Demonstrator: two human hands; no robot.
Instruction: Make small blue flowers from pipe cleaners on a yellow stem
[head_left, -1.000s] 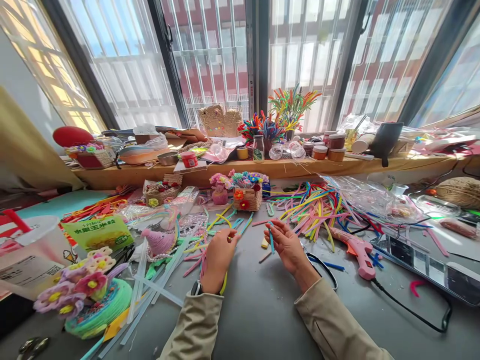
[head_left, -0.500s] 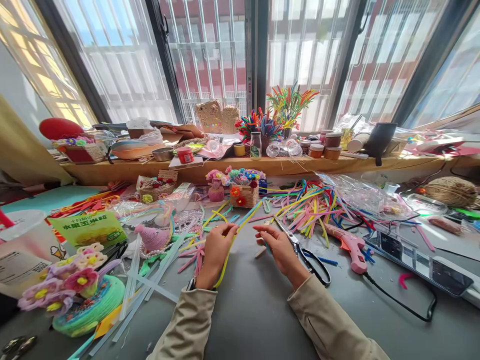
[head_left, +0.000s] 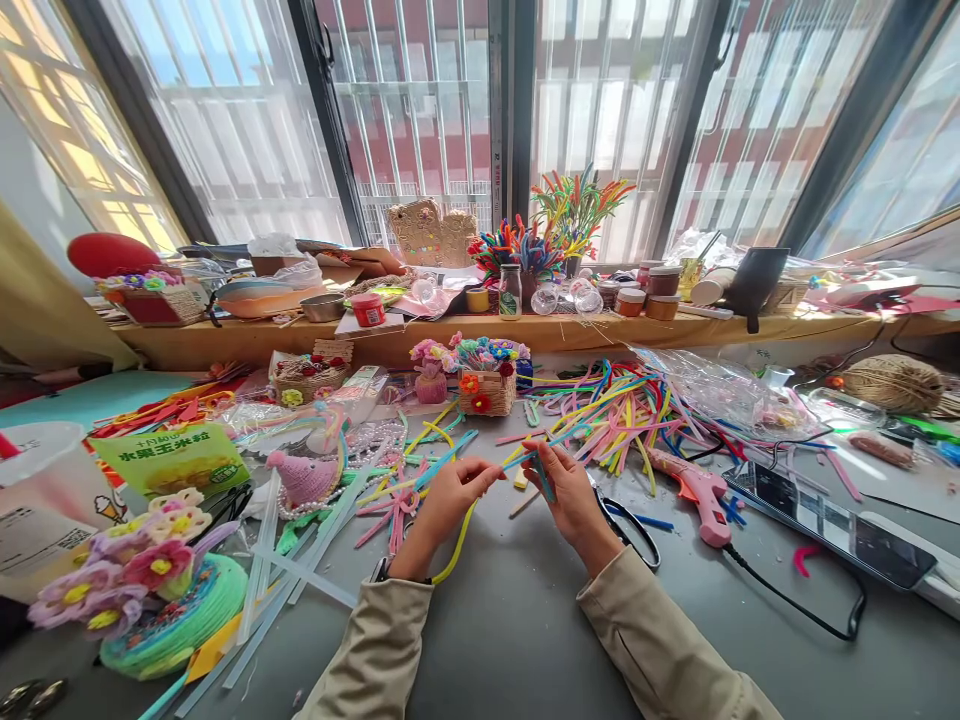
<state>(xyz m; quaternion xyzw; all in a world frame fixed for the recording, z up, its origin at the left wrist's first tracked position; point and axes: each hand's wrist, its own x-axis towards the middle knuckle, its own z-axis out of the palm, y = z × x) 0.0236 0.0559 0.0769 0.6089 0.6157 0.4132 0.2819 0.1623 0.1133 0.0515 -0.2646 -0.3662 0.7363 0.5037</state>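
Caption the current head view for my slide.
Left hand and right hand pinch light-blue craft stems above a gray table, a pink glue gun lying to the right.

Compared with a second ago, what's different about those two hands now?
The left hand and right hand have come closer together, and a light-blue strand now bridges their fingertips. The right hand still pinches its light-blue piece. The pink glue gun and phone look unmoved on the table.
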